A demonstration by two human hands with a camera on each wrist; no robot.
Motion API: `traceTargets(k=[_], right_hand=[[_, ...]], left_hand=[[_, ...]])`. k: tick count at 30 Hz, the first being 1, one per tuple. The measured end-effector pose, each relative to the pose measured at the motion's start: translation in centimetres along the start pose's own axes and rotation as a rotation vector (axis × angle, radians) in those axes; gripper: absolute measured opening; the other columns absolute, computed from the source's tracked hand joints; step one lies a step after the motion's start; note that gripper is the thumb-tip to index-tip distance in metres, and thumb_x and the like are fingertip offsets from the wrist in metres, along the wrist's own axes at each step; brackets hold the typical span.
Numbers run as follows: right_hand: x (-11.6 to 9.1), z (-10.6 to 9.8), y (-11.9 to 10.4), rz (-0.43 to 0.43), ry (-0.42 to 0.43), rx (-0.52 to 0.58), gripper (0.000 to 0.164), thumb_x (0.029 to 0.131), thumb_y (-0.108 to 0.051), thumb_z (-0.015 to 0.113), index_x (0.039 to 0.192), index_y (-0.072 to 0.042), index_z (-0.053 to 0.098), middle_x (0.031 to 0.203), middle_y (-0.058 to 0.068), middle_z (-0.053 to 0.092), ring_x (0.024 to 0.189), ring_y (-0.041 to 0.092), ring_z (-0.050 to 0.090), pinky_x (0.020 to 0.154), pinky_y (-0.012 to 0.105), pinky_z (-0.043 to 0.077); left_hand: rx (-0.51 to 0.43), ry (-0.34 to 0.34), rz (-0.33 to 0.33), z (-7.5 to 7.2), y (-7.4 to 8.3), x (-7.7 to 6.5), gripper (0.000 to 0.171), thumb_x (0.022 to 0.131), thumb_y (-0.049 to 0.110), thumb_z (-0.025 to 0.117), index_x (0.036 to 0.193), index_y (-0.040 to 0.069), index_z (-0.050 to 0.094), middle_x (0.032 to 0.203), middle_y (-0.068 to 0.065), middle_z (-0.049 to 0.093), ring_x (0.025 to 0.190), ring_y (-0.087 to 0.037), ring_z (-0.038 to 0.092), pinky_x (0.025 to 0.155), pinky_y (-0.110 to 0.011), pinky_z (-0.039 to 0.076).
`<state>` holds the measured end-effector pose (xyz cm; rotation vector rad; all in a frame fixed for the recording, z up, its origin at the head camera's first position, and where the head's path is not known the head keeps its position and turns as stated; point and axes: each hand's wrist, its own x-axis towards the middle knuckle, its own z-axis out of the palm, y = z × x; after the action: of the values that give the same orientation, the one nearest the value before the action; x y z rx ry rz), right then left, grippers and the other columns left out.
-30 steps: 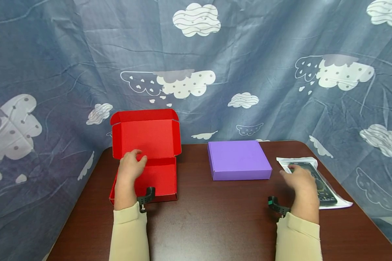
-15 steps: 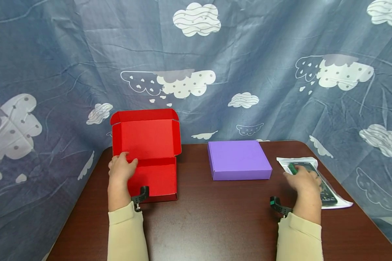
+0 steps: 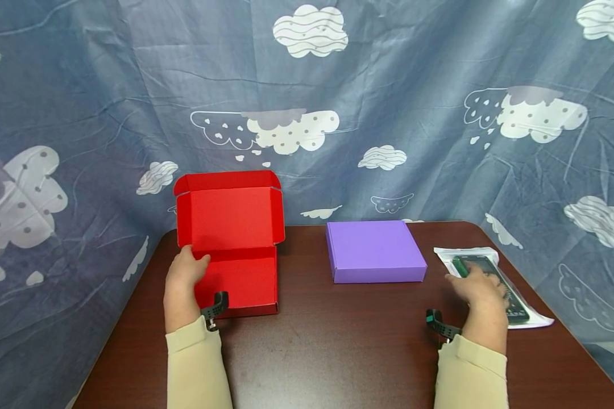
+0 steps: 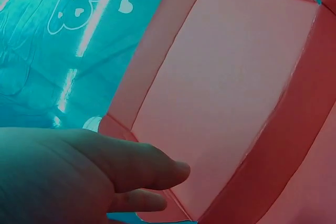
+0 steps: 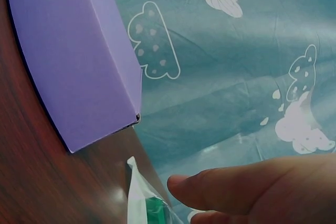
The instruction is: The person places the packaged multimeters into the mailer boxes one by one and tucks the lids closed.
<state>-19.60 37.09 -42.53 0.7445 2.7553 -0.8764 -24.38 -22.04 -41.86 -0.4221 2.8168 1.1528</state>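
On the left of the table, a red cardboard box (image 3: 251, 311) stands with its lid (image 3: 230, 216) raised. Beside its left wall is my left hand (image 3: 181, 281), thumb stretched toward the inside; contact with the wall cannot be made out. In the left wrist view, the thumb and a finger of that hand (image 4: 115, 161) lie before the lid. At the right, a plastic bag (image 3: 541, 322) holds a dark, green-edged device (image 3: 517, 312) resembling a multimeter. My right hand (image 3: 481, 292) spreads over it, partly hiding it. In the right wrist view, its straight thumb (image 5: 210, 187) is near the bag's corner.
A closed purple box (image 3: 376, 247) lies at the back, between the red box and the bag. The dark brown table (image 3: 332, 346) ends at a blue cloud-print curtain (image 3: 430, 68) behind and at both sides.
My left hand has moved left and slightly down, from over the red box's inside to its left wall. My right hand has shifted slightly right and down over the bagged device.
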Motion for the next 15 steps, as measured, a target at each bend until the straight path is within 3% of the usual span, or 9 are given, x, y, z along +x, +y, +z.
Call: traceTargets(k=[8,15], right_hand=[[0.33,0.23,-0.21,0.037,-0.034,0.004,0.087,0.101,-0.048,0.05,0.156,0.007,0.012,0.146,0.052,0.002,0.135,0.073,0.006,0.107,0.08,0.014],[0.85,0.21,-0.12,0.036,-0.054,-0.026,0.085,0.101,-0.046,0.05,0.154,0.01,0.015,0.144,0.053,0.004,0.133,0.073,0.012,0.106,0.08,0.02]], left_hand=[[0.051,-0.01,0.021,-0.03,0.04,-0.12,0.061,0.1,0.021,0.053,0.145,-0.017,0.036,0.134,-0.039,0.048,0.117,-0.053,0.053,0.098,-0.064,0.047],[0.047,0.014,0.026,-0.06,-0.58,-0.09,0.056,0.1,0.018,0.051,0.144,-0.015,0.039,0.136,-0.039,0.048,0.118,-0.054,0.052,0.1,-0.064,0.045]])
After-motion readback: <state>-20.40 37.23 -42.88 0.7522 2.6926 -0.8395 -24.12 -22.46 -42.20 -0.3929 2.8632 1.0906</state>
